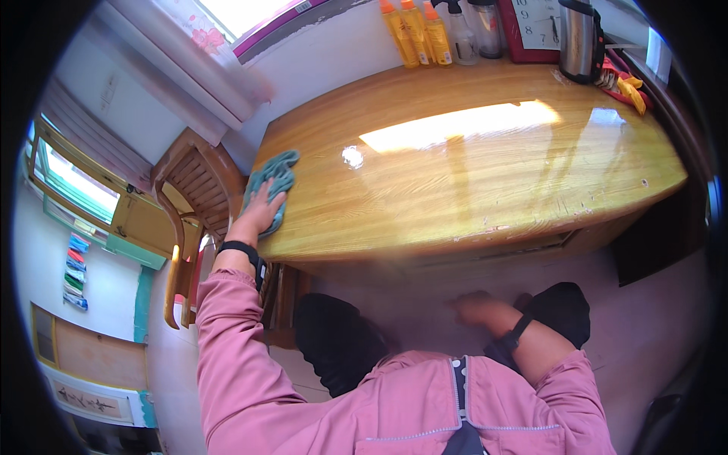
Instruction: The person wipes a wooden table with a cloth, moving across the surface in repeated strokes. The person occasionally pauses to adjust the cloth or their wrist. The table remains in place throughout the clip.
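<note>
My left hand presses on a crumpled teal cloth at the left edge of a glossy wooden desk. Its fingers are spread over the fabric, and part of the cloth lies hidden under the palm. My right hand hangs low in front of my body, below the desk's front edge and apart from it. It is blurred, so its fingers are hard to make out; no object shows in it. Sunlight makes a bright patch across the desktop, whose front edge has chipped spots.
Orange-capped yellow bottles, a clear spray bottle, a lidded clear container, a red-framed clock and a steel thermos jug line the desk's back. Red and yellow cloth lies at the back right. A wooden chair stands left.
</note>
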{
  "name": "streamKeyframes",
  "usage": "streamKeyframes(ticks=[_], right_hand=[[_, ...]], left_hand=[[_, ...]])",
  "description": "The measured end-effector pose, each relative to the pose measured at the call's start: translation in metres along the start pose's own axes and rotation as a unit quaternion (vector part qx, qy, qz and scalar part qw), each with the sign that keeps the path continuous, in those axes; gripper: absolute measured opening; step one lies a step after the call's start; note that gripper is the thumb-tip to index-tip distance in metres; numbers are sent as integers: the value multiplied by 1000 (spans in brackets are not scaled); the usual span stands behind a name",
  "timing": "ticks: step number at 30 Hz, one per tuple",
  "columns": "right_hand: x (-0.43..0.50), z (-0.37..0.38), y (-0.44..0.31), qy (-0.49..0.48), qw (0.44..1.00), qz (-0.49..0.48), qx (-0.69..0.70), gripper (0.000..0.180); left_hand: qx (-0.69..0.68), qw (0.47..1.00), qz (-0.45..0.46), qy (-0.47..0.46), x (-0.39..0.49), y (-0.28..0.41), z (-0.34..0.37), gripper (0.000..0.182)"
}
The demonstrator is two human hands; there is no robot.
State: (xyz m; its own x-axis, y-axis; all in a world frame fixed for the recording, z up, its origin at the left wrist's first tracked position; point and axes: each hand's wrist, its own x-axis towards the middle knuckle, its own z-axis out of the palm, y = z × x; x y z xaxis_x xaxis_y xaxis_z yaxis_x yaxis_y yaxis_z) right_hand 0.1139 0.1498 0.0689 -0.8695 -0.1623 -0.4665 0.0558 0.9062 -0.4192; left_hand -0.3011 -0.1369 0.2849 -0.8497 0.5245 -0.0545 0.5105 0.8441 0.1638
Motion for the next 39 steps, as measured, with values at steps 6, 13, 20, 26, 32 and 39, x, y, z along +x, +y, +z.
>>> streamKeyframes(ticks=[6,13,20,26,32,39], right_hand=[[-17,7,1,-4,1000,-13,-20,44],[-22,1,-8,-61,996,-27,-57,38],[-25,8,-5,-11,999,-51,-4,34],[-4,15,8,27,999,-30,-22,33],[6,11,7,-10,999,-18,-31,43],[9,25,16,16,999,-20,-19,36]], left_hand=[[78,991,-87,-60,20,1,1,87],[70,985,98,-119,28,136,-5,85],[99,952,251,-146,33,311,14,83],[150,902,387,-116,-13,370,29,77],[82,851,511,-90,-87,348,36,76],[-137,847,513,39,-134,301,53,44]])
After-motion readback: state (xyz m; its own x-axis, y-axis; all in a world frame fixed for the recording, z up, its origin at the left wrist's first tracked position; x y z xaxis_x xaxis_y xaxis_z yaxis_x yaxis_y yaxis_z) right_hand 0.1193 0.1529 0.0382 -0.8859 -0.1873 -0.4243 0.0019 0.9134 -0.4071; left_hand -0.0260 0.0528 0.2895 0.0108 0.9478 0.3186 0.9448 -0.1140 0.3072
